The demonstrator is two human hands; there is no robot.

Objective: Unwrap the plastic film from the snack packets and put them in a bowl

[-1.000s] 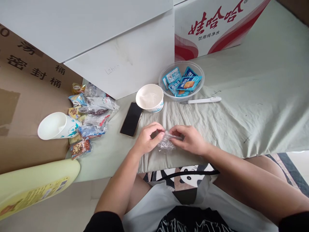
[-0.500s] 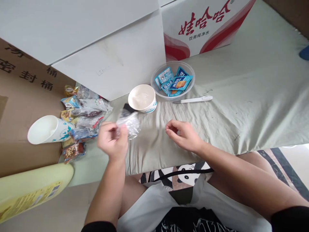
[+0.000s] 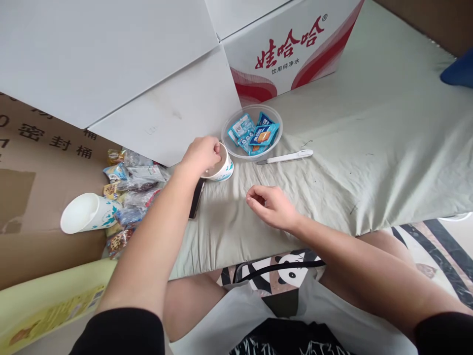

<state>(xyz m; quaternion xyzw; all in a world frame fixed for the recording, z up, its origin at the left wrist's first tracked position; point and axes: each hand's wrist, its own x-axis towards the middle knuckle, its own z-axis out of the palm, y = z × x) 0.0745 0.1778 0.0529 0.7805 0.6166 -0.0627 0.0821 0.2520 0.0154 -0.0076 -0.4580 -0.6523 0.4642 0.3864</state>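
Note:
My left hand (image 3: pixel 202 154) reaches over a white paper cup (image 3: pixel 224 171) with blue leaf marks, its curled fingers dipping inside the rim. Whether a piece of clear plastic is still between those fingertips is hidden from me. My right hand (image 3: pixel 274 207) hovers above the cloth with fingers loosely curled and thumb against them, holding nothing visible. Behind the cup stands a clear plastic bowl (image 3: pixel 280 139) with several blue snack packets (image 3: pixel 263 134). A white-handled knife (image 3: pixel 290 157) lies in front of the bowl. Beside the cup, a dark phone (image 3: pixel 196 199) lies partly behind my left forearm.
White cartons (image 3: pixel 162 118) and a red-marked carton (image 3: pixel 291 59) wall the back. At the left, a second paper cup (image 3: pixel 84 213) lies tipped on several wrapped snacks (image 3: pixel 135 185), against a brown box (image 3: pixel 44 148). A yellow-green container (image 3: pixel 55 296) is at the near left.
My left hand has moved forward and right to the cup, from where it held crumpled clear plastic in the air. The plastic no longer shows. My right hand keeps its pose; the view has shifted slightly.

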